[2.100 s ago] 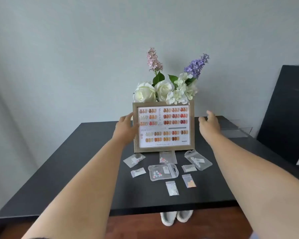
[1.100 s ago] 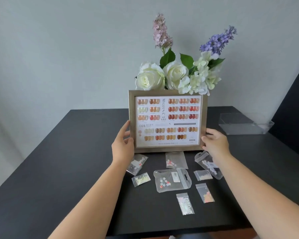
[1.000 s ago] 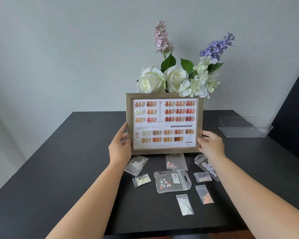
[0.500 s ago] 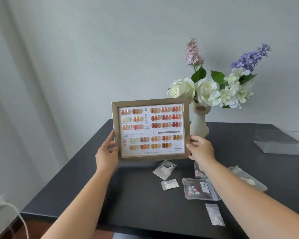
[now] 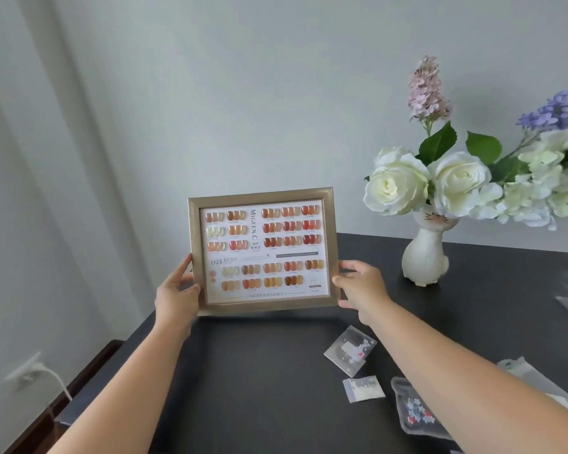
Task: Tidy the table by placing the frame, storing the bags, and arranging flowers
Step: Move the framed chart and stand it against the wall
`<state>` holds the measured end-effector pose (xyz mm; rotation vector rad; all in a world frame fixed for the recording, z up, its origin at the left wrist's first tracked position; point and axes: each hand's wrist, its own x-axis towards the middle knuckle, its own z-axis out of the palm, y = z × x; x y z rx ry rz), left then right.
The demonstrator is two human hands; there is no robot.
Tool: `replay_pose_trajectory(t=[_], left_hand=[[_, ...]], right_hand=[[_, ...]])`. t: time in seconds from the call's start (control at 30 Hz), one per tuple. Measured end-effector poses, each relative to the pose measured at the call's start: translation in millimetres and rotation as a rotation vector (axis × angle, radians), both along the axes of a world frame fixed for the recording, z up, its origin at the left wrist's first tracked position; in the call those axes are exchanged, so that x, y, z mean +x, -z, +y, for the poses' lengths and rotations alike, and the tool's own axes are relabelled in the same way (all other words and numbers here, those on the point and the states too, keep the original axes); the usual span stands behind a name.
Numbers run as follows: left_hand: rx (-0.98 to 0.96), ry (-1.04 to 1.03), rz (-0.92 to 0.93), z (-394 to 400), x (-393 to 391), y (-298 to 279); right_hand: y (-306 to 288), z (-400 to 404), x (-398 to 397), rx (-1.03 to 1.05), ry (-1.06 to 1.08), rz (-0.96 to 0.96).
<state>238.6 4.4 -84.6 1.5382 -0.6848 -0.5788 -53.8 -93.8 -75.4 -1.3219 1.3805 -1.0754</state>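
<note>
Frame [image 5: 263, 250], a brushed gold-brown rectangle around a white card of nail-colour swatches in oranges, reds and pale yellows, is held upright and slightly tilted in the air above the table's [image 5: 259, 381] far left corner, at about 11 o'clock from the middle of the view. The left hand [image 5: 177, 296] grasps its lower left edge, thumb on the front and fingers behind. The right hand [image 5: 361, 286] grips the lower right edge the same way.

The table is matt black, set against a plain pale grey-green wall [image 5: 210, 93]. At 3 o'clock from the frame stands a white vase [image 5: 425, 257] with a cat face drawn on its neck. It holds flowers [image 5: 440, 181]: two cream roses, white hydrangea, a pink spike and a purple one cut off by the picture's right edge.

At 5 o'clock from the frame, small clear bags [image 5: 350, 350] lie flat on the table, partly hidden by the right forearm. Their contents are tiny pale and coloured bits, too small to identify.

At 8 o'clock, below the table's edge, a white socket [image 5: 23, 373] on the wall carries a white cord, above a dark wood floor strip.
</note>
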Motion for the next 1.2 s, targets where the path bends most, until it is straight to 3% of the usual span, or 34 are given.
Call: replay_pose_trajectory(t=[0.3,0.6,0.93,1.2], left_hand=[[0.077,0.101,-0.174,-102,41,-45],[0.106,0.191,-0.168,-190,60,-48],[0.038,0.12,0.119,-228,76,-36],[0.009,0.124,0.175,-231,64,-31]], right_hand=[[-32,-87,34,0.104,0.026,-0.1],[-31,-162,55,0.126,0.077,-0.141],[-28,-205,82,0.095,0.085,-0.149],[-11,-214,73,0.135,0.121,-0.216]])
